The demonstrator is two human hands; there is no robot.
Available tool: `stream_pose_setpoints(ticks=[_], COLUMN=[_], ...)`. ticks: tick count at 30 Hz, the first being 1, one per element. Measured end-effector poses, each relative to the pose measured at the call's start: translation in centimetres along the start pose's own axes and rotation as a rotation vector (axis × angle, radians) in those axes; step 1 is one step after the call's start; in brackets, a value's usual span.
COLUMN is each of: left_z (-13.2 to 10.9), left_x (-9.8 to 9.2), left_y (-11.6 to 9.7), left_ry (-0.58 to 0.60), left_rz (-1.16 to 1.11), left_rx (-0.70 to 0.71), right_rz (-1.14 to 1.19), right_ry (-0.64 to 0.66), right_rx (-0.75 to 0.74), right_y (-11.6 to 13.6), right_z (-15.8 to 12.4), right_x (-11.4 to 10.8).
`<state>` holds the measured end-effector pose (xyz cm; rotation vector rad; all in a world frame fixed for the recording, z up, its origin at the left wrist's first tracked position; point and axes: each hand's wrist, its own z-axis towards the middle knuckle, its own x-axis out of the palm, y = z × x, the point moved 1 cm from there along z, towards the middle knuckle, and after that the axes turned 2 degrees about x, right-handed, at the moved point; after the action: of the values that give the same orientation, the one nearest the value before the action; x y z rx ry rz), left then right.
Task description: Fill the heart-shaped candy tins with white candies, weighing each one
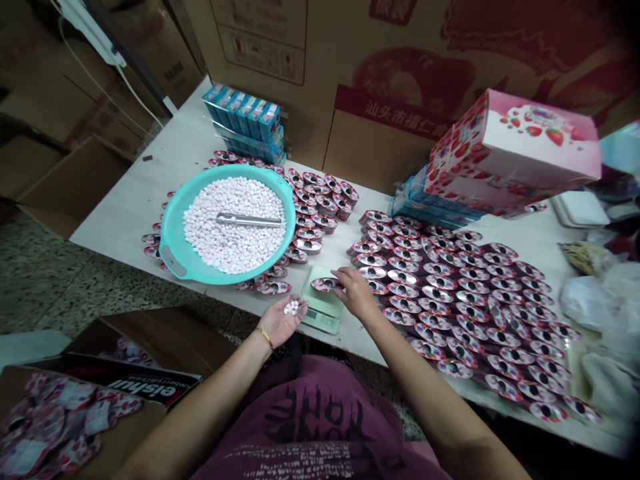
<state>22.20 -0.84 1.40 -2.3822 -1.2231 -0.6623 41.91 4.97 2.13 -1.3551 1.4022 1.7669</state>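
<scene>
My left hand [284,321] is palm up with a small heap of white candy tablets [291,307] cupped in it, beside the scale's near left edge. On the pale green digital scale [321,325] stands a small oval-topped red-and-purple pack [324,285] with a dark opening. My right hand [354,291] pinches this pack at its right end. To the left, a turquoise basin [175,243] holds many more of the white tablets, with a metal scoop or tongs [249,220] lying on them.
Rows of similar packs [455,293] fill the table's right side; others surround the basin. Blue boxes [243,120] and a strawberry-printed box [515,153] stand along the back, before a large carton [320,60]. An open carton of packs [55,420] sits lower left.
</scene>
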Motion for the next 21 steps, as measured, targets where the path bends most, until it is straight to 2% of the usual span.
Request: stream_pose_setpoints(ticks=[6,12,15,18,21], left_z=[-0.7,-0.8,-0.6,-0.6,-0.8], left_x=[-1.1,-1.1,-1.3,-1.5,-1.3], left_y=[-0.4,-0.8,-1.1,-1.5,-1.9], left_ry=[-0.105,-0.131,-0.159,-0.191,-0.217], left_rz=[-0.037,-0.043,-0.064,-0.074,-0.088], left_rx=[0.044,0.100,0.118,0.150,0.195], right_rz=[-0.017,-0.018,0.040,0.040,-0.042], right_ry=[0.142,0.143,0.002,-0.216,-0.312], right_rx=[-0.108,-0.232,-0.174,-0.006,0.175], right_y=[-0.4,-0.5,-1.7,-4.1,-6.7], right_z=[0.9,0.7,2.2,5.6,9.5], right_x=[1.0,0.7,-0.9,-3.3,-4.4])
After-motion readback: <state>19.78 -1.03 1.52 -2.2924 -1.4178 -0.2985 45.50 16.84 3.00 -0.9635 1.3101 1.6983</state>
